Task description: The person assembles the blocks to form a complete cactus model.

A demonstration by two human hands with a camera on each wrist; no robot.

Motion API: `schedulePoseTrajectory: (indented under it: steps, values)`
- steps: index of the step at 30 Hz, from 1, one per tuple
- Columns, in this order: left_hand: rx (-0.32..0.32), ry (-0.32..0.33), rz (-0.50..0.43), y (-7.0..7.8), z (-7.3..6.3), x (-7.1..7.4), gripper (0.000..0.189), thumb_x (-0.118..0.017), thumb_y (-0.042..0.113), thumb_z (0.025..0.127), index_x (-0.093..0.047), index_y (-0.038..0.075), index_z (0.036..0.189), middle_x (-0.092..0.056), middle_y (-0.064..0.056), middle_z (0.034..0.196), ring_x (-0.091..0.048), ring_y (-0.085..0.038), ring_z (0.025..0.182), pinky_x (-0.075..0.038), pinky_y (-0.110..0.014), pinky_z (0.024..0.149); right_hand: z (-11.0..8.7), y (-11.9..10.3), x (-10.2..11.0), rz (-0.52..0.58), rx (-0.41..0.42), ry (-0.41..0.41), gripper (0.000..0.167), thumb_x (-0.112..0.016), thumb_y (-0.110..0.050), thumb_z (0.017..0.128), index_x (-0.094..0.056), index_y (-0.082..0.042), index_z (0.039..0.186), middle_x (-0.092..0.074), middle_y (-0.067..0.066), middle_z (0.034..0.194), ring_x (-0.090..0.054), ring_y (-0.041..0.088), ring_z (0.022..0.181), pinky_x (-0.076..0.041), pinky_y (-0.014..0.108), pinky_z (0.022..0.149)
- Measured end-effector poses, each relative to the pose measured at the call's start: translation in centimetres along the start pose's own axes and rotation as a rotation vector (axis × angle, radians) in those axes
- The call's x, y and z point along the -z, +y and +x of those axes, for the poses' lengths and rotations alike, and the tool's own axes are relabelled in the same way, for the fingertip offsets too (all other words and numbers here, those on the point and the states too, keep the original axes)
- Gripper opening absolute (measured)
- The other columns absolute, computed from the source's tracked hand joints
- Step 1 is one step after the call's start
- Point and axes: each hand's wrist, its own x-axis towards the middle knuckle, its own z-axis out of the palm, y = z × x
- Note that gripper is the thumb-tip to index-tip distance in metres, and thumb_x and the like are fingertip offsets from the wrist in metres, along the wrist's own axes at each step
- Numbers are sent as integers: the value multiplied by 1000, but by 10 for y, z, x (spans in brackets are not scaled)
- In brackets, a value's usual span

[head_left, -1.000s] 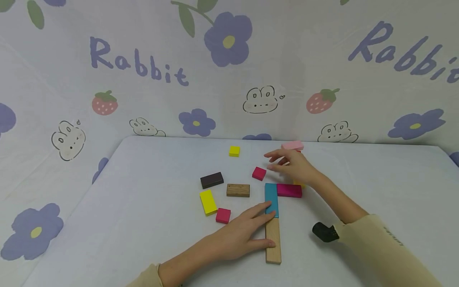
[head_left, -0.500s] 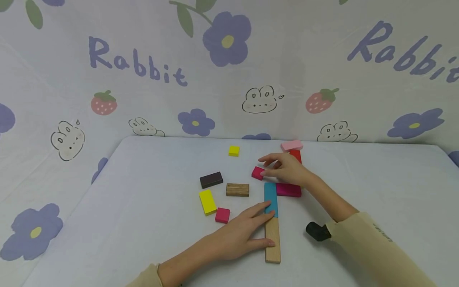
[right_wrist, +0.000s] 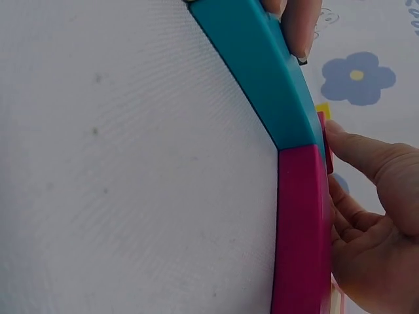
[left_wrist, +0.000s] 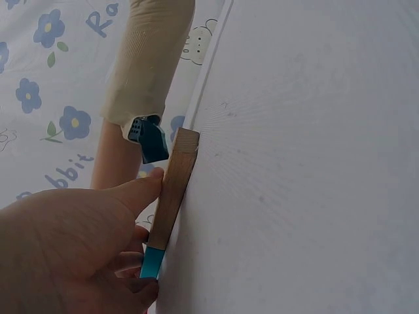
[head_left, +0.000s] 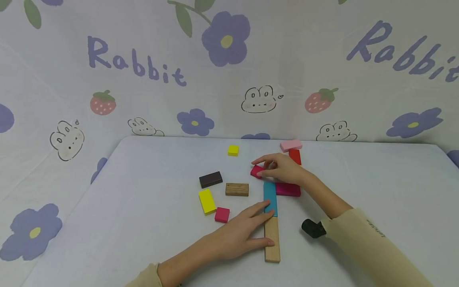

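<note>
My left hand (head_left: 238,235) lies over a line of two blocks. Its fingertips rest on the blue block (head_left: 270,192) and its thumb touches the light wooden block (head_left: 272,251) joined end to end with it. My right hand (head_left: 283,169) has its thumb and fingers around a small red block (head_left: 256,172), pinching it near the table surface. The right wrist view shows the thumb against that red block's edge. A magenta block (head_left: 288,189) butts against the far end of the blue one, at a right angle, below my right wrist.
Left of the line lie a brown wooden block (head_left: 237,189), a dark block (head_left: 210,179), a yellow block (head_left: 207,201) and another small red block (head_left: 222,215). Farther back are a small yellow block (head_left: 233,150), a pink block (head_left: 291,145) and a red block (head_left: 295,156).
My right hand has moved left and closed its thumb and fingers on the small red block, which has turned slightly. My left hand stays on the blue and wooden blocks.
</note>
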Motion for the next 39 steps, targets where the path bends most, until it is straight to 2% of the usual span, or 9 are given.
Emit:
schedulePoseTrajectory:
  steps: [9,18,22,27,39]
  values:
    - [12,-5,-8,0,0,0,71,-62,49,105,-41,15,164,-22,0,176,-27,-21,160,-35,-39,125,0,-3,-1,-14,-44,6,42,-77,-21,97,-68,-5,135,-69,20,117,-64,30,102,-57,29,80]
    - [10,-6,-8,0,-1,0,71,-62,49,105,-41,16,164,-22,0,176,-26,-20,161,-34,-39,126,-1,-8,-4,-47,-104,70,39,-79,-22,95,-64,-1,124,-68,20,117,-64,35,110,-61,42,93]
    - [12,-8,-17,-1,-1,-1,71,-63,48,105,-41,15,164,-21,0,176,-26,-20,161,-33,-39,126,0,-8,-5,-32,-76,93,36,-79,-19,95,-66,1,122,-67,21,117,-62,34,105,-59,35,86]
    - [4,-7,-20,-2,-1,-2,71,-63,47,105,-41,15,163,-21,0,176,-26,-20,161,-33,-39,126,2,-5,-8,2,-38,100,29,-77,-14,96,-71,0,121,-67,19,117,-59,26,94,-52,25,75]
    - [-16,4,3,-4,-1,-3,70,-63,48,105,-42,14,163,-24,-3,176,-29,-23,160,-36,-40,125,-3,-10,-7,-47,-92,119,25,-77,-19,97,-69,-1,112,-70,15,106,-63,28,95,-54,25,76]
